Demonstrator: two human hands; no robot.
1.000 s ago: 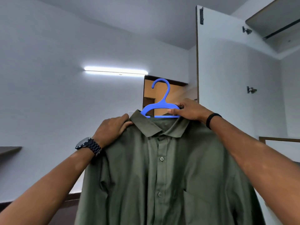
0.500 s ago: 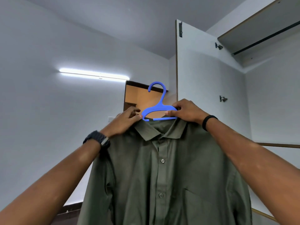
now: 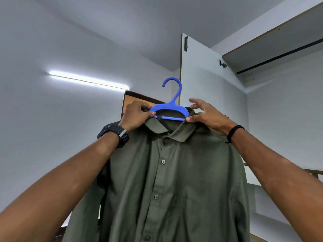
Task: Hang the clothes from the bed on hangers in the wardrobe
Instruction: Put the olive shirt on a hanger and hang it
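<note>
Shirt (image 3: 167,180) on blue hanger (image 3: 172,109); left hand (image 3: 135,114), right hand (image 3: 208,116) fingers pinching hanger ends; wardrobe door (image 3: 206,81) open, white walls.

a dim, cool-toned indoor view. a lit tube light (image 3: 89,80) on the wall glares white, with a soft halo around it. the green shirt (image 3: 174,180) in front is in shadow. wide-angle distortion bends the wardrobe door (image 3: 201,75) and stretches the forearms at the lower corners. focus is slightly soft.
</note>
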